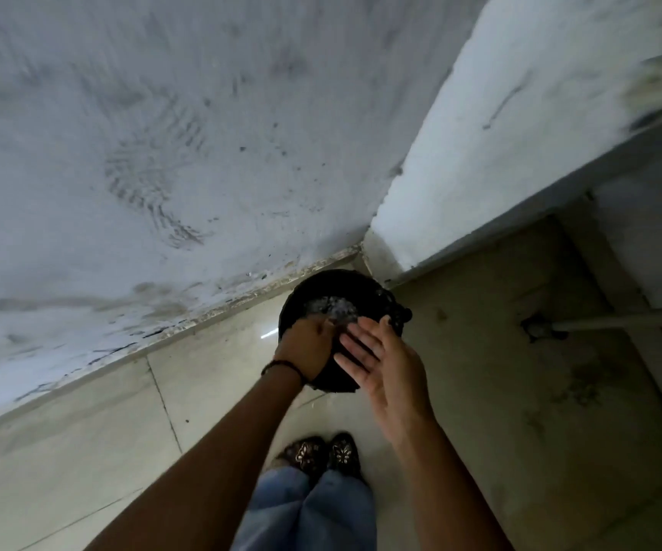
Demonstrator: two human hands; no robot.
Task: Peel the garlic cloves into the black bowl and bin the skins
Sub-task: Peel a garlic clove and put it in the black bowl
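Note:
A black bin [317, 286] lined with a dark bag stands on the floor in the corner of two walls. Pale garlic skins [335, 308] lie inside it. My left hand [305, 347] hovers over the bin's near rim, back towards the camera, fingers pointing down into the bin; I see nothing held in it. My right hand [377, 363] is beside it over the bin, palm up, fingers straight and empty. The two hands are close together, almost touching. The black bowl and the garlic cloves are not in view.
Smudged white walls [162, 153] meet at the corner behind the bin. A grey pipe [619, 318] runs along the floor at the right. My feet in dark patterned shoes [321, 455] stand on the pale tiled floor [83, 451] just before the bin.

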